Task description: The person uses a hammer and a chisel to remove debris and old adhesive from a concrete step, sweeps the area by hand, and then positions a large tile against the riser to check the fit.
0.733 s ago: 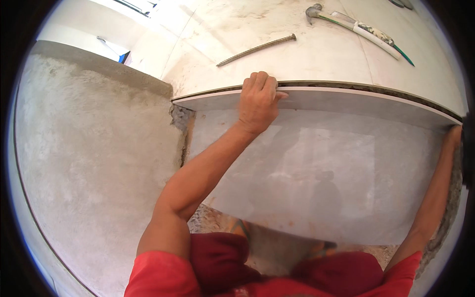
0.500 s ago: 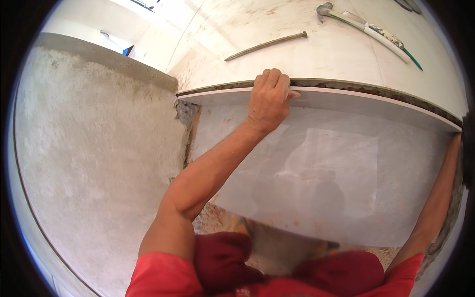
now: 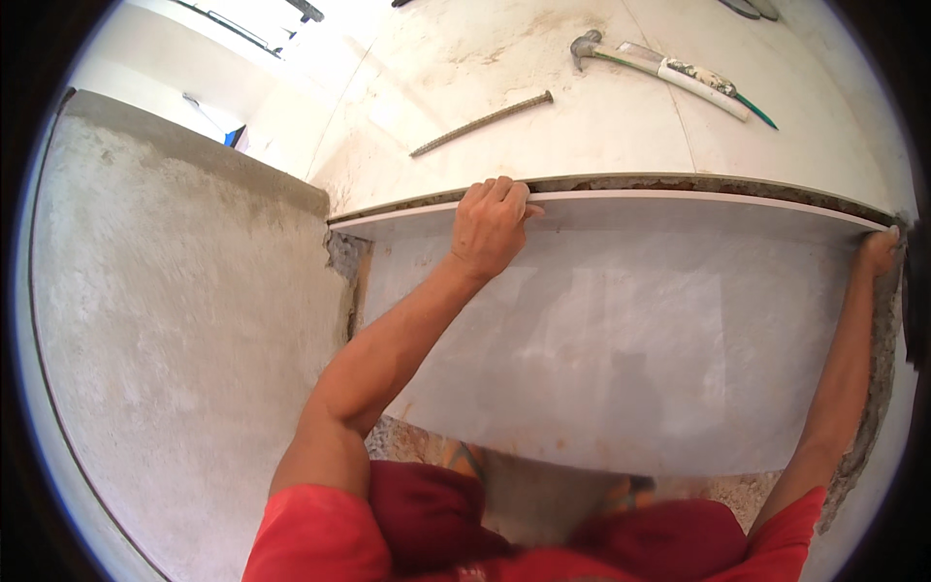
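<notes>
A narrow grey tile (image 3: 698, 215) with a pale top edge stands upright along the far side of a step, against a rough mortar-lined gap. My left hand (image 3: 489, 225) is closed over its top edge, left of the middle, fingertips on the far side. At the tile's right end, beside the wall, my right hand (image 3: 879, 252) grips the corner; some of its fingers are hidden. Below the upright tile lies a broad, glossy grey tile (image 3: 572, 339), forming the flat of the step. Between tile and left wall is a broken mortar edge (image 3: 344, 254).
On the pale upper floor (image 3: 514, 58) lie a ridged steel bar (image 3: 480, 124), a claw hammer (image 3: 621, 54) and a white tube-like tool (image 3: 703, 89). A plastered low wall (image 3: 194, 291) rises at left. My feet are below, near rough ground (image 3: 412, 441).
The view has shifted, so the hammer and bar appear further left and the tile edge lower. My right hand now shows at the tile's right end. My left hand keeps its hold.
</notes>
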The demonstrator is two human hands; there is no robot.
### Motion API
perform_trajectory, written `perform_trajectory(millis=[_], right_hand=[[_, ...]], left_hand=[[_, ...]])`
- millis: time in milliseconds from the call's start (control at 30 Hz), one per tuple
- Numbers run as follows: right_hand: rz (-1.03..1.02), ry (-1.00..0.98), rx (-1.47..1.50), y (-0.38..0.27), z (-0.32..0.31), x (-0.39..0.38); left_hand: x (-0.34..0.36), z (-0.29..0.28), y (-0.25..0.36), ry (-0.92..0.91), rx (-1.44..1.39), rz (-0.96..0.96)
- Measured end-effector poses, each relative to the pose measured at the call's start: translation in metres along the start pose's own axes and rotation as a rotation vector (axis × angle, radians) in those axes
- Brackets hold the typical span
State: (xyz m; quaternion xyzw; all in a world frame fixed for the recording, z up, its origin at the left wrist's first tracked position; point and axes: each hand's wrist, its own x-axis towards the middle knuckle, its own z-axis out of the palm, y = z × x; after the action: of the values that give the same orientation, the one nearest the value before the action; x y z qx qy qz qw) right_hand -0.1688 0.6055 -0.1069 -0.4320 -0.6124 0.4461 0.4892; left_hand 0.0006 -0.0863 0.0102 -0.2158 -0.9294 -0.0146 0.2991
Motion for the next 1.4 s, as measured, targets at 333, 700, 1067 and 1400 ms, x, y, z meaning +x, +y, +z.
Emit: perform_trajectory(millis=[333,700,1067,1400], right_hand=[[0.029,-0.063,0.023,-0.006,-0.006,-0.011],[0.024,-0.071,-0.034,0.008,-0.006,0.009],[-0.095,-0.059,-0.092,0.014,-0.011,0.014],[-0.166,-0.051,-0.084,0.013,-0.023,0.014]], left_hand=[[-0.003,-0.002,0.001,0.039,-0.123,-0.050],[-0.001,-0.003,0.006,0.010,-0.134,-0.201],[-0.002,0.002,0.002,0.131,-0.197,-0.128],[0.001,-0.003,0.005,0.034,-0.196,-0.198]])
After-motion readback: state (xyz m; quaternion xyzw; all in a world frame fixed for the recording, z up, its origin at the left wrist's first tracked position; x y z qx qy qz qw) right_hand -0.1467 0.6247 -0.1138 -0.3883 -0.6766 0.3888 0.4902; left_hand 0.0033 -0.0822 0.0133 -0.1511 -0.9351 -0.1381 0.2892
